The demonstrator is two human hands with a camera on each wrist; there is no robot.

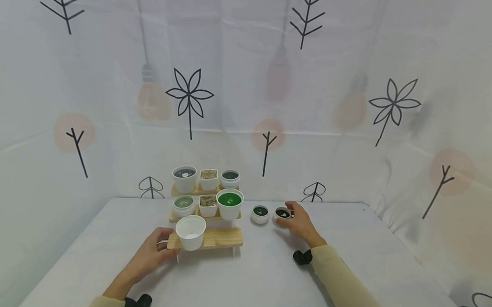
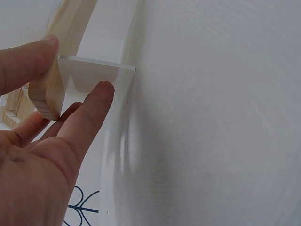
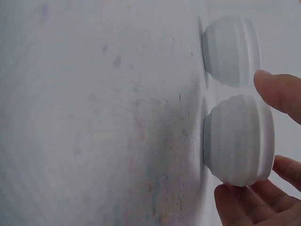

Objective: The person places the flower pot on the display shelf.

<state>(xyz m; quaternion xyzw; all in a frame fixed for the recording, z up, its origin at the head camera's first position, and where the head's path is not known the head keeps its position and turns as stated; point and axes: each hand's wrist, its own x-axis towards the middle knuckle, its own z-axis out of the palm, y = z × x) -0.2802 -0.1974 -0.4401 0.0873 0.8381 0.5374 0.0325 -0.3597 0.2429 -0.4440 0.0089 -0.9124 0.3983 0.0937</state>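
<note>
My left hand (image 1: 151, 253) holds the left end of the front board of a tiered wooden stand (image 1: 223, 238). In the left wrist view, the thumb lies on the wood (image 2: 70, 35) and a finger reaches under, by the clear leg (image 2: 94, 70). A white cup (image 1: 191, 233), seemingly with only white inside, stands on that board's left part. On the table right of the stand, my right hand (image 1: 299, 222) has its thumb and fingers around a small ribbed white pot (image 3: 240, 141) with dark contents. A similar pot (image 1: 260, 215) stands just left of it.
On the stand's middle tier are a round pot (image 1: 184, 205), a square pot (image 1: 208, 205) and a green-filled cup (image 1: 230, 204). The back tier holds a grey-filled cup (image 1: 184, 179), a square pot (image 1: 209, 179) and a round pot (image 1: 230, 178). Patterned cloth (image 1: 235, 103) hangs behind the white table.
</note>
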